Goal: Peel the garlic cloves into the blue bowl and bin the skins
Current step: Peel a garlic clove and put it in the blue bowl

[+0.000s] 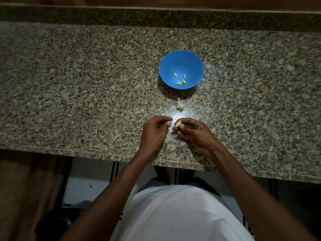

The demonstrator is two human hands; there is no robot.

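Note:
A blue bowl (181, 56) stands on the speckled granite counter (86, 84) with several peeled garlic cloves (180, 80) in its bottom. Just in front of it lies the rest of a garlic bulb (179, 106) in its papery skin. Nearer the counter's front edge, my right hand (192, 131) pinches a pale garlic clove (177, 124) between thumb and fingertips. My left hand (154, 131) is curled right beside it, its fingertips close to the clove; whether it holds any skin is hidden.
The counter runs the full width, with a raised granite ledge (156, 16) along the back. Its front edge (104, 154) lies just under my wrists. Below are a tiled floor and a dark object (57, 221) at lower left.

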